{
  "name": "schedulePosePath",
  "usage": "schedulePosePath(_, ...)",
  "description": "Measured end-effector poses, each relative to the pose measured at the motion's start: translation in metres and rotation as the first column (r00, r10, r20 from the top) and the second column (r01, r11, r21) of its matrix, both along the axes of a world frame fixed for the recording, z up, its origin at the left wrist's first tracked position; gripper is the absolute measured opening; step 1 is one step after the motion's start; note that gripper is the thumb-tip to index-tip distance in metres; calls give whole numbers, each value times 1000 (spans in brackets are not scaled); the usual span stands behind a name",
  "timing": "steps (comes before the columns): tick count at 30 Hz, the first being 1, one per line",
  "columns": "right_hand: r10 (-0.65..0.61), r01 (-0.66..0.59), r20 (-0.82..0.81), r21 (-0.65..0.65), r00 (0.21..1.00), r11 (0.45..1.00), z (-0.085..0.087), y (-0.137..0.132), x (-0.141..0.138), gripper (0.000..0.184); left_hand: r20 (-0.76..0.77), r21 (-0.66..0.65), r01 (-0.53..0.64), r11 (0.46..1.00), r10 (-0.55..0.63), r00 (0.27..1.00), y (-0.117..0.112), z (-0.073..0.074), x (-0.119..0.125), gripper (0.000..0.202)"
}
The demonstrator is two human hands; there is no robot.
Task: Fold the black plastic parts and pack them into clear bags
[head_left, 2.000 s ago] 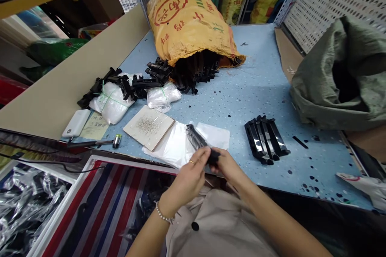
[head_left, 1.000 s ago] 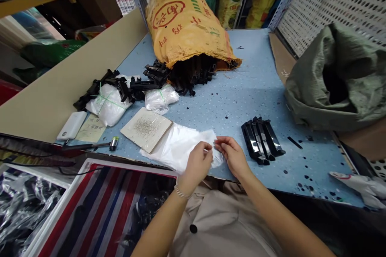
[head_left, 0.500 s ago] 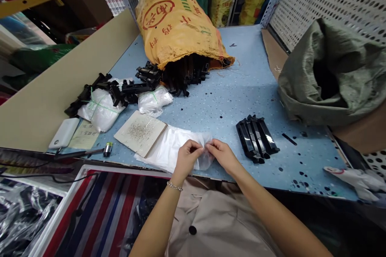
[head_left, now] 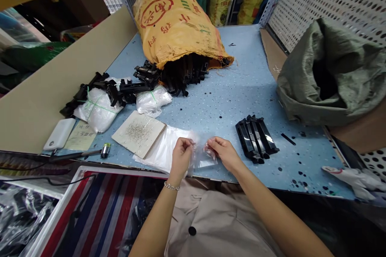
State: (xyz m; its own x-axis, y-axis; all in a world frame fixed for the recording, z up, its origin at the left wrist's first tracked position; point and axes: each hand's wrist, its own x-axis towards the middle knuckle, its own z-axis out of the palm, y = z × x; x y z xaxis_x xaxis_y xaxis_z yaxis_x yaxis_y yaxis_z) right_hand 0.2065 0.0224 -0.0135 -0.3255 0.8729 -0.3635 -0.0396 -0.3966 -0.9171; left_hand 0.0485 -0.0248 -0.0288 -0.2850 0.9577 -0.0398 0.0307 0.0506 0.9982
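Both my hands pinch one clear plastic bag (head_left: 200,156) just above the near edge of the blue table (head_left: 241,88). My left hand (head_left: 181,156) grips its left side and my right hand (head_left: 221,153) its right side, with the mouth spread between them. Under the bag lies a stack of more clear bags (head_left: 164,146). A small pile of black plastic parts (head_left: 255,138) rests just right of my right hand.
A yellow sack (head_left: 175,18) spills black parts at the back. White tied bags (head_left: 98,106) and loose black parts lie at left, next to a board with small bits (head_left: 139,132), a power bank (head_left: 59,133) and a paper slip. A green sack (head_left: 331,72) sits at right.
Two seconds ago my hands held a black part. It is gone from view; my hands took up a clear bag from the stack and have pulled its sides apart.
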Motion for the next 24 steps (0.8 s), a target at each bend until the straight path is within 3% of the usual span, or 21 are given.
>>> schedulePosePath(5, 5, -5, -6, 8, 1000, 1000, 0, -1, -4, 46, -233, 11, 160, 987, -153, 960, -4, 15, 1, 11)
schedulePosePath(8, 1, -1, 18, 29, 1000, 1000, -4, -2, -11, 51, -246, -27, 205, 978, -205, 947, -3, 17, 9, 14)
schedulePosePath(11, 4, -8, 67, 57, 998, 998, -1, -3, -7, 49, -136, -29, 97, 995, -100, 986, -1, 14, 3, 16)
schedulePosePath(14, 133, -174, 229, 169, 964, 970, 11, 0, 19, 39, -129, -2, -46, 999, 46, 991, -3, 15, -12, 15)
schedulePosePath(16, 161, -344, 469, 337, 868, 876, 23, 10, 46, 32, -233, 67, -37, 997, 52, 971, -6, 19, -20, 6)
schedulePosePath(18, -12, -493, 706, 507, 708, 707, 32, 28, 74, 28, -406, 129, 82, 988, -23, 914, -10, 25, -22, 10)
schedulePosePath(21, -161, -761, 874, 479, 458, 437, 39, 63, 104, 35, -643, 81, 286, 955, -169, 747, -14, 32, -15, 34)
schedulePosePath(23, -111, -861, 913, 407, 392, 306, 41, 83, 115, 34, -724, 13, 316, 949, -208, 658, -16, 35, -9, 36)
schedulePosePath(24, -105, -862, 909, 417, 404, 290, 42, 89, 118, 31, -748, -11, 304, 953, -209, 630, -17, 36, -7, 32)
